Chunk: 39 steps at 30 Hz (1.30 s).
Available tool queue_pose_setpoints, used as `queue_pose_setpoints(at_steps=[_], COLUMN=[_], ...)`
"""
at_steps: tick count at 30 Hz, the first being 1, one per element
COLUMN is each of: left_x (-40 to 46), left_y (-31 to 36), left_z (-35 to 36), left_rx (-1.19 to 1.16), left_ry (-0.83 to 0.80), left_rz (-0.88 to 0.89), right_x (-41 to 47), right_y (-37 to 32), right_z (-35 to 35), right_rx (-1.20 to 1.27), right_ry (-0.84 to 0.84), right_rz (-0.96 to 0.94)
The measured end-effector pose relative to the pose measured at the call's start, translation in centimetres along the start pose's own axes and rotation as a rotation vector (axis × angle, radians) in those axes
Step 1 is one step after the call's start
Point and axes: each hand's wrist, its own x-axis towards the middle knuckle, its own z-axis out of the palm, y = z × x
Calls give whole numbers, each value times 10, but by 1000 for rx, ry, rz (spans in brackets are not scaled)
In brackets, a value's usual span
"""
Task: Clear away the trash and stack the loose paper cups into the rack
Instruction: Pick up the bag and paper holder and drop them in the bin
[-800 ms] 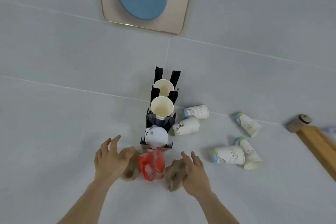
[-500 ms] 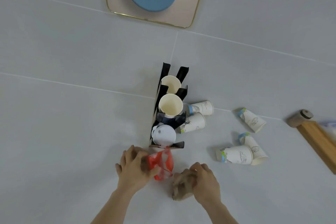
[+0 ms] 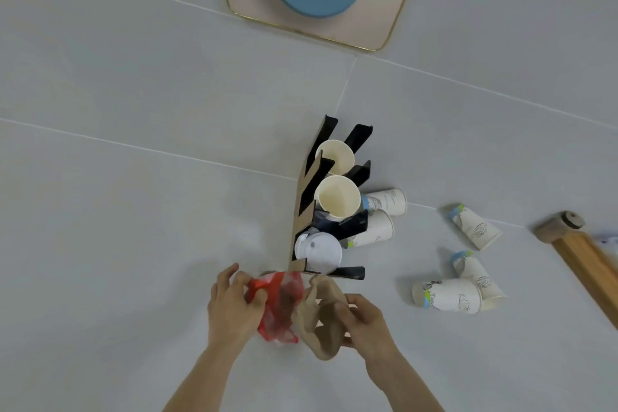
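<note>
The floor (image 3: pixel 133 211) is taking up most of the view, with a pink mat (image 3: pixel 394 10) lying at the top and a wooden bar (image 3: pixel 588 257) cutting in at the right edge. The rack (image 3: pixel 321 211) is standing just beyond the hands, already holding two open cups and a white lidded one in its slots. Five loose cups are lying on their sides to its right: two (image 3: pixel 384 204) touching the rack's base, three (image 3: pixel 448 294) well apart from it. The left hand (image 3: pixel 230 308) is closing its fingers around a red wrapper (image 3: pixel 281 304), and the right hand (image 3: pixel 368 321) is pinching a crumpled brown paper (image 3: pixel 321 321) between thumb and fingers; both pieces of trash are being held just in front of the rack's foot, seemingly touching each other. The risk is lying in that closeness: lifting either hand forward could be nudging the tall, narrow rack and tipping it. The thin wrapper could also be slipping out of the grasp, since only part of it is sitting inside the fingers.
</note>
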Motion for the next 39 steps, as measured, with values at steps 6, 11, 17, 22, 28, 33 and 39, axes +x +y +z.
queue_pose_setpoints(at_steps=[6, 11, 17, 22, 28, 33, 39], left_x=[3, 2, -16, -29, -51, -89, -149], left_y=[-5, -11, 2, -13, -4, 18, 23], left_z=[-17, -27, -29, -24, -23, -20, -10], left_rx=[-390, -530, -434, -543, -676, -727, -722], left_ry=[-129, -205, -248, -201, -55, 58, 219], left_rz=[-250, -298, -239, -313, -304, -304, -341], right_x=[10, 16, 9, 4, 2, 0, -12], right_y=[-4, -7, -8, -10, -18, -24, -18], right_z=[57, 74, 73, 61, 42, 22, 16], right_rx=[-83, -134, 48, 112, 74, 32, -19], right_ry=[22, 49, -109, -202, -307, -336, -429], right_rz=[93, 139, 236, 230, 149, 48, -24])
